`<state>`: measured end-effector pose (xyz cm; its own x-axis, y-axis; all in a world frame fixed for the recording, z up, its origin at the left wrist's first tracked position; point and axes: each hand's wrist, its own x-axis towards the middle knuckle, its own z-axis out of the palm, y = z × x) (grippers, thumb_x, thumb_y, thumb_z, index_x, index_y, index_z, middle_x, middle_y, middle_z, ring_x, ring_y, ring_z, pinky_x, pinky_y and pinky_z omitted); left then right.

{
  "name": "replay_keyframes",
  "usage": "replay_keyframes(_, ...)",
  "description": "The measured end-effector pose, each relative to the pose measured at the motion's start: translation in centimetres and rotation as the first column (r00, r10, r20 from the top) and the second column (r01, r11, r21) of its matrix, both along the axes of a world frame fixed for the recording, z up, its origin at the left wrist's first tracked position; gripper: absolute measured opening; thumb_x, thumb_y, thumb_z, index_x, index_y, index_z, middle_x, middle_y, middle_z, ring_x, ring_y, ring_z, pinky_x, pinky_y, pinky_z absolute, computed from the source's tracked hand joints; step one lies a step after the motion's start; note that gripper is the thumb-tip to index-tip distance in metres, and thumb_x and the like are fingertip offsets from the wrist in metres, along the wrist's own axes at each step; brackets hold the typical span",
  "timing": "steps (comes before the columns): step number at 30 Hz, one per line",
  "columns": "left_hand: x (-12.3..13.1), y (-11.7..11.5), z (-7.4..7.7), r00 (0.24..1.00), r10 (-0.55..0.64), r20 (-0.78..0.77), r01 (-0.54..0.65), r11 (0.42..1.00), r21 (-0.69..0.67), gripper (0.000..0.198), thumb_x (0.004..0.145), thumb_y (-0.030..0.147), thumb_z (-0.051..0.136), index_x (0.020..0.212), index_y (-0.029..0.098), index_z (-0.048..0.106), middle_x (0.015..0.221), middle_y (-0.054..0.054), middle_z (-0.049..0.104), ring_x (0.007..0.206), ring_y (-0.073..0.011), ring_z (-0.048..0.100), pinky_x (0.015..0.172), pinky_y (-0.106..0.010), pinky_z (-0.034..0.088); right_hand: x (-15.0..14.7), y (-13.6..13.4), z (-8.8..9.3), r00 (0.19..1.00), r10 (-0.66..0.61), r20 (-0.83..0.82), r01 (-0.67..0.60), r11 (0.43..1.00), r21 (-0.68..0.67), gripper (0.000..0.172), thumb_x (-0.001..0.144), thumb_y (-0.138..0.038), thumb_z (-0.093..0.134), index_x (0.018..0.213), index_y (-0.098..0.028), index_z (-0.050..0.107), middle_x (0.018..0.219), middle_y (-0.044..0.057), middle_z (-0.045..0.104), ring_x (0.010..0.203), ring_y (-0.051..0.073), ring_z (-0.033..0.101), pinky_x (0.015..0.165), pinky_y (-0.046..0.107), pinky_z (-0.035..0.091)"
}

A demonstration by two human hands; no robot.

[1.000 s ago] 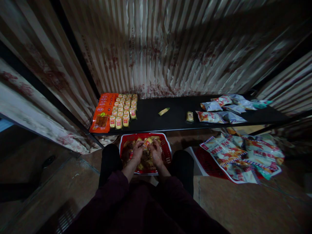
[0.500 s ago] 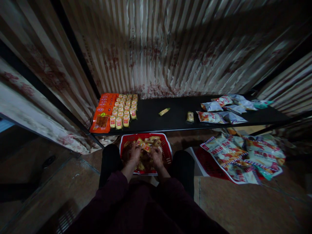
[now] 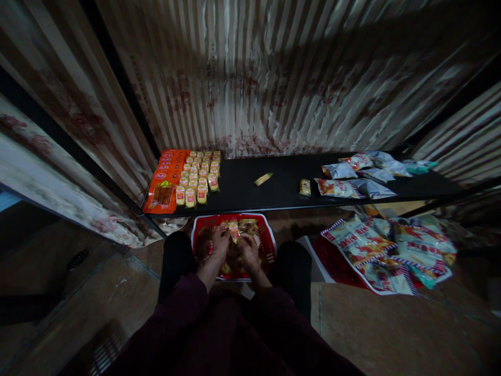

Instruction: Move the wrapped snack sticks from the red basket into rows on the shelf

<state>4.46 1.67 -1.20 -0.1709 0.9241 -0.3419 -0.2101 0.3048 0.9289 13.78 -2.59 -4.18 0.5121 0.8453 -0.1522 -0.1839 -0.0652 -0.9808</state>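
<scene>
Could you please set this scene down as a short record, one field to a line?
Left hand: at one side of a yellow packet
Right hand: at its other side
Beneath the hands: red basket with more packets inside
Shelf, left: orange packs, rows of small packets
Shelf, middle: two loose packets
Shelf, right: snack bags
Floor, right: second basket heaped with larger bags

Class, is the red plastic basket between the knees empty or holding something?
Holding something: small yellowish plastic-wrapped packets lie inside the red plastic basket. How deep they lie, I cannot tell.
</scene>
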Motion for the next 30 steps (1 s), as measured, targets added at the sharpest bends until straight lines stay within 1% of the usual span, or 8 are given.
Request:
replay_keyframes(2, 0.2, 0.1, 0.3, 1.000, -0.002, -0.019, 0.003, 1.000, 0.025, 0.019, 0.066, 0.009, 0.059, 0.083, 0.017, 0.061, 0.085, -0.004, 0.064, 0.082, -0.0133, 0.061, 0.082, -0.029, 0.047, 0.0, 0.0, 0.5, 0.999, 0.007, -0.033, -0.008, 1.000, -0.023, 0.029, 0.061, -0.043, 0.067, 0.081, -0.022, 0.063, 0.084, 0.001, 0.065, 0.073, 0.017, 0.058, 0.061, 0.028, 0.047)
replay_keyframes(4, 0.3, 0.1, 0.6, 0.999, -0.013, -0.033, 0.014, 0.999, 0.045, 0.015, 0.066, 0.010, 0.058, 0.079, 0.018, 0.061, 0.083, -0.003, 0.064, 0.080, -0.0130, 0.060, 0.083, -0.029, 0.047, -0.2, 0.0, 1.1, 0.999, 0.020, -0.042, -0.022, 0.999, -0.036, 0.030, 0.061, -0.043, 0.066, 0.083, -0.022, 0.062, 0.086, 0.002, 0.065, 0.075, 0.018, 0.058, 0.060, 0.027, 0.046)
replay_keyframes(9, 0.6, 0.3, 1.4, 0.998, -0.014, -0.055, 0.018, 0.997, 0.080, 0.013, 0.067, 0.011, 0.057, 0.078, 0.018, 0.062, 0.081, -0.002, 0.065, 0.079, -0.0126, 0.060, 0.083, -0.028, 0.046, -0.5, 0.2, 2.8, 1.000, 0.020, -0.012, -0.020, 1.000, 0.005, 0.025, 0.064, -0.039, 0.063, 0.082, -0.022, 0.062, 0.072, -0.001, 0.061, 0.061, 0.014, 0.051, 0.056, 0.025, 0.042)
replay_keyframes(12, 0.7, 0.4, 2.0, 0.997, -0.012, -0.076, 0.019, 0.995, 0.098, 0.014, 0.068, 0.012, 0.056, 0.079, 0.018, 0.063, 0.081, -0.002, 0.066, 0.079, -0.0127, 0.060, 0.082, -0.028, 0.046, -0.5, 0.4, 4.0, 0.999, -0.004, 0.033, 0.004, 1.000, 0.015, 0.023, 0.063, -0.038, 0.064, 0.080, -0.022, 0.062, 0.070, -0.001, 0.061, 0.061, 0.014, 0.052, 0.058, 0.026, 0.042)
replay_keyframes(16, 0.8, 0.5, 3.1, 0.997, -0.021, -0.071, 0.030, 0.990, 0.138, 0.016, 0.069, 0.012, 0.056, 0.082, 0.018, 0.064, 0.085, -0.003, 0.067, 0.080, -0.0130, 0.061, 0.081, -0.027, 0.047, -0.6, 0.7, 5.1, 0.999, -0.029, 0.030, 0.027, 0.999, 0.038, 0.022, 0.062, -0.038, 0.065, 0.078, -0.022, 0.062, 0.072, -0.001, 0.062, 0.065, 0.016, 0.053, 0.060, 0.027, 0.042)
replay_keyframes(22, 1.1, 0.5, 4.8, 0.997, -0.040, -0.066, 0.051, 0.982, 0.179, 0.020, 0.070, 0.012, 0.055, 0.086, 0.019, 0.066, 0.091, -0.004, 0.069, 0.082, -0.0137, 0.062, 0.079, -0.026, 0.047, -0.5, 1.5, 5.4, 0.999, -0.034, 0.005, 0.033, 0.996, 0.083, 0.023, 0.064, -0.035, 0.064, 0.083, -0.022, 0.061, 0.071, -0.002, 0.060, 0.068, 0.015, 0.054, 0.066, 0.028, 0.042)
replay_keyframes(26, 1.2, 0.7, 4.9, 0.997, -0.053, -0.058, 0.063, 0.978, 0.198, 0.024, 0.071, 0.012, 0.053, 0.089, 0.018, 0.067, 0.090, -0.005, 0.068, 0.080, -0.0139, 0.062, 0.078, -0.027, 0.047, -0.4, 1.9, 5.2, 0.999, -0.030, -0.009, 0.031, 0.994, 0.106, 0.025, 0.064, -0.034, 0.065, 0.086, -0.022, 0.060, 0.075, -0.002, 0.061, 0.069, 0.015, 0.053, 0.067, 0.027, 0.042)
replay_keyframes(30, 1.3, 0.9, 4.8, 0.994, -0.041, -0.097, 0.061, 0.974, 0.220, 0.025, 0.071, 0.014, 0.055, 0.092, 0.020, 0.067, 0.086, -0.004, 0.068, 0.076, -0.0134, 0.061, 0.075, -0.026, 0.047, -0.7, 1.9, 6.1, 0.998, -0.042, -0.049, 0.047, 0.994, 0.098, 0.025, 0.065, -0.037, 0.064, 0.084, -0.022, 0.062, 0.079, -0.001, 0.062, 0.070, 0.015, 0.054, 0.064, 0.026, 0.042)
